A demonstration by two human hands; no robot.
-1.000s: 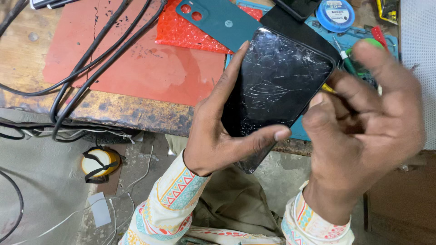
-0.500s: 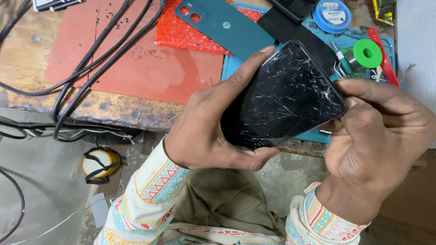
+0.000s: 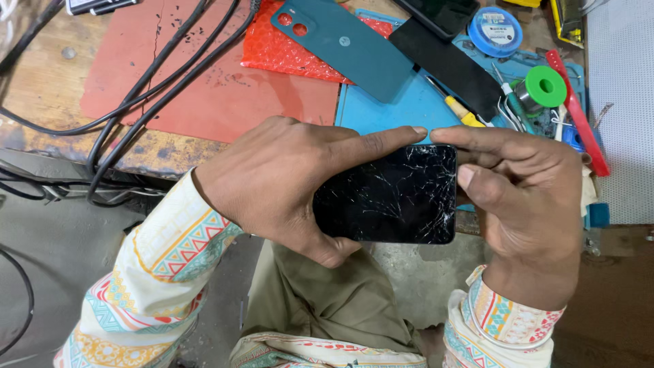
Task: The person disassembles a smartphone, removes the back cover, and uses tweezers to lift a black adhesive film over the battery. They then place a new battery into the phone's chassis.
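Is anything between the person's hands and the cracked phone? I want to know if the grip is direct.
Nothing visible. The left hand grips the cracked phone directly at its left end, forefinger along the top edge. The right hand holds the right end, thumb on the glass. Bare fingers on the phone; no tool or cloth shows between them.

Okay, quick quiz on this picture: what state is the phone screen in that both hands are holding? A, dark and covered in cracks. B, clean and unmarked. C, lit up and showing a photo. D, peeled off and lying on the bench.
A: the phone, held between the left hand and the right hand, has a dark screen with white cracks spreading across it, thickest toward its right end.
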